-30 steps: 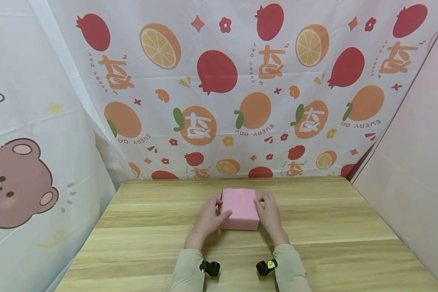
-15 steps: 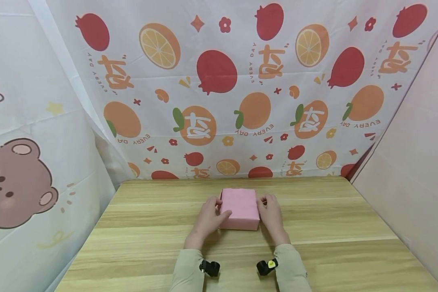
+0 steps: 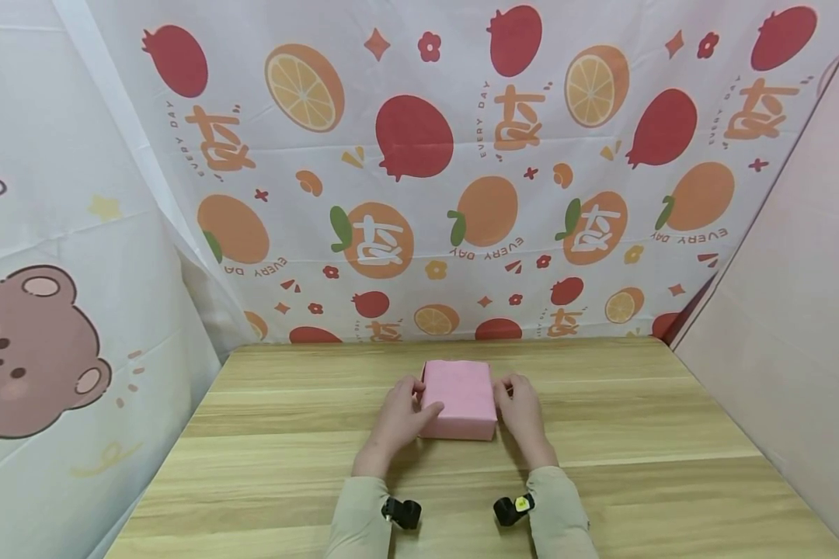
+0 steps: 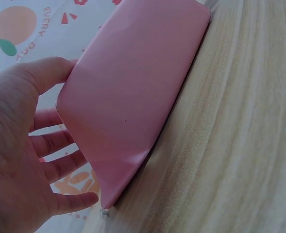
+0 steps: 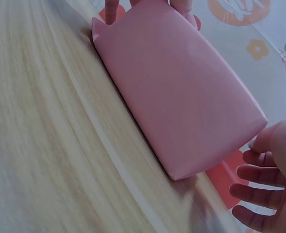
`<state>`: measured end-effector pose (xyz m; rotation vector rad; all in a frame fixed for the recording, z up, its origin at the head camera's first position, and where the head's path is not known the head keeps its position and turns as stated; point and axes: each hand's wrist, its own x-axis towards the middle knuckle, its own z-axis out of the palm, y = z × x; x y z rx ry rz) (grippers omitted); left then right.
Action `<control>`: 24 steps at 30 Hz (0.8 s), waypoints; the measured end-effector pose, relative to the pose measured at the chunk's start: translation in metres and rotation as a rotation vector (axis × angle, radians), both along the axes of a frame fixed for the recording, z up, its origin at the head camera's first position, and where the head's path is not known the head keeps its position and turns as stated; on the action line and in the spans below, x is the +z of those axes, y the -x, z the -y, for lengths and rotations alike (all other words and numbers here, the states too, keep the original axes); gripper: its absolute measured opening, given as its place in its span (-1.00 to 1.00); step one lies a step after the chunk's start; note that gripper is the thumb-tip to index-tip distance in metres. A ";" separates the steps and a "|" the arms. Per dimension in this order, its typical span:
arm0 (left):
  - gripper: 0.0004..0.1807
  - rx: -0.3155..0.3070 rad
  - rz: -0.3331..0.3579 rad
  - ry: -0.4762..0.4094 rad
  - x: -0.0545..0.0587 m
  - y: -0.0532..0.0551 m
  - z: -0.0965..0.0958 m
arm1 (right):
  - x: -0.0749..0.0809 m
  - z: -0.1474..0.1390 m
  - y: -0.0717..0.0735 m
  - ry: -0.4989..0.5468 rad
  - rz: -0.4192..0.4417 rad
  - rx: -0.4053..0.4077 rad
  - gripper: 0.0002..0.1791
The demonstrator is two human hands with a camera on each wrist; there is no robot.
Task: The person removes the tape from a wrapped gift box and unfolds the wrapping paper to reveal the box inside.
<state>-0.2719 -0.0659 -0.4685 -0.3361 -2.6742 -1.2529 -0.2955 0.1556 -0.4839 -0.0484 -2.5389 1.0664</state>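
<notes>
A pink box (image 3: pixel 459 392), which looks wrapped in paper, lies on the table between my hands. My left hand (image 3: pixel 398 411) holds its left side, the thumb over the top edge and the fingers along the end. Low on that end, a pointed pink flap (image 4: pixel 114 187) sticks out in the left wrist view. Beside the right side is my right hand (image 3: pixel 520 407), its fingers loosely bent and its thumb (image 5: pixel 265 141) close to the box's corner. Whether that thumb touches the box is hard to tell. No object shows in the right hand.
The wooden table (image 3: pixel 636 450) extends around the box on all sides. Behind it hangs a fruit-print cloth (image 3: pixel 419 225), with a bear-print cloth (image 3: pixel 35 349) at the left and a pale cloth (image 3: pixel 797 310) at the right. A small shiny round thing (image 4: pixel 104 212) sits by the flap.
My right hand has drawn back slightly to the right, its thumb coming off the box's top edge. My left hand and the box stay in place.
</notes>
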 end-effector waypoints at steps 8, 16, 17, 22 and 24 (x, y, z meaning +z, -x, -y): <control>-0.48 -0.027 0.026 -0.062 -0.001 0.001 0.001 | 0.001 -0.013 0.000 0.019 0.024 -0.044 -0.82; -0.12 -0.134 0.063 -0.033 -0.006 0.002 0.007 | 0.000 -0.022 0.002 0.028 0.021 -0.073 -0.85; -0.10 -0.146 0.063 -0.028 -0.007 0.003 0.007 | 0.000 -0.023 0.002 0.026 0.021 -0.075 -0.86; -0.08 -0.147 0.061 -0.010 -0.007 0.003 0.005 | 0.002 -0.022 0.000 0.028 0.013 -0.076 -0.87; -0.08 -0.137 0.052 0.008 -0.006 0.003 0.003 | 0.003 -0.021 -0.001 0.029 0.001 -0.069 -0.86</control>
